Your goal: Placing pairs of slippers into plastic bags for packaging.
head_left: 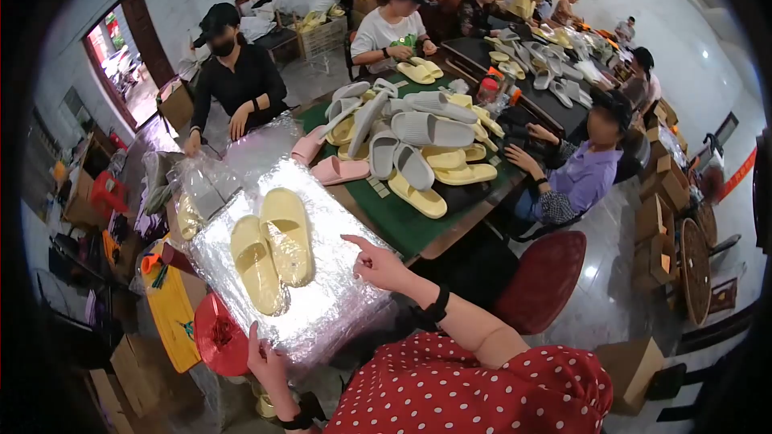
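A pair of pale yellow slide slippers lies on a shiny stack of clear plastic bags at the table's near end. Plastic glare makes it hard to see whether the pair is inside a bag. To the right of the slippers is my right hand, its index finger stretched out over the plastic and the other fingers partly bent. My left hand is at the near left edge of the stack, below the slippers, with a finger extended along the plastic. I see nothing gripped in either hand.
Grey, yellow and pink slippers are heaped on the green-topped table. Across the stack, a person in black handles a clear bag. Another in purple sits at right. A red chair and red twine roll are near me.
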`<state>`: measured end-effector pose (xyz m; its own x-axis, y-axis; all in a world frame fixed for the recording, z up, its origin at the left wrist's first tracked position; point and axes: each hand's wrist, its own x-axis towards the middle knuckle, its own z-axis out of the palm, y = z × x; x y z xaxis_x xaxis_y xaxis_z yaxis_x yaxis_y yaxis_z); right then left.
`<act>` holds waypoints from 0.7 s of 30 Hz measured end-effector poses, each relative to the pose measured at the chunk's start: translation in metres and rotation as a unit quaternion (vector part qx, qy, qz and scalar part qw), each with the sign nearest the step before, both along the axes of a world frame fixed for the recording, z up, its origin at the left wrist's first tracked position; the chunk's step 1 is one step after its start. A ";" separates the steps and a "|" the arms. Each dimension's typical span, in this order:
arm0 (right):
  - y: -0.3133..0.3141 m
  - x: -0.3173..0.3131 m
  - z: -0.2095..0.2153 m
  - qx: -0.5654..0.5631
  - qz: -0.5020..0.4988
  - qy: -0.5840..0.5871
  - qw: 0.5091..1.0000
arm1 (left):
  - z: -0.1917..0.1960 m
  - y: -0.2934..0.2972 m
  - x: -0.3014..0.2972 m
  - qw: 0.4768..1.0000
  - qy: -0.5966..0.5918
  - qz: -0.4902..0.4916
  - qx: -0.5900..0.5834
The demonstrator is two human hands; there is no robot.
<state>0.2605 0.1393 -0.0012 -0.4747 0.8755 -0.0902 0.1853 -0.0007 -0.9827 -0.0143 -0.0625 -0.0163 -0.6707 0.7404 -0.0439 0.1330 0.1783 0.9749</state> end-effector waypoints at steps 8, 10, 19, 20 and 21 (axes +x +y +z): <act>0.013 0.044 -0.021 0.059 0.124 0.058 0.989 | -0.002 -0.007 -0.006 0.986 -0.083 -0.131 0.062; 0.008 0.034 -0.017 0.179 0.129 0.049 0.974 | 0.005 -0.025 -0.011 0.980 -0.138 -0.130 0.063; 0.001 0.035 -0.004 0.345 0.152 -0.123 0.918 | 0.003 -0.031 -0.019 0.932 0.302 -0.189 -0.064; 0.001 0.035 -0.004 0.344 0.151 -0.123 0.919 | 0.003 -0.029 -0.015 0.932 0.302 -0.191 -0.064; 0.001 0.035 -0.004 0.381 0.127 -0.126 0.907 | 0.002 -0.025 -0.007 0.908 0.389 -0.153 -0.042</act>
<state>0.2957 0.1400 -0.0052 -0.7184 0.5941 0.3618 0.3031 0.7355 -0.6060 -0.0217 -0.0876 -0.0140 -0.2866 0.9131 0.2901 0.8309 0.0861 0.5497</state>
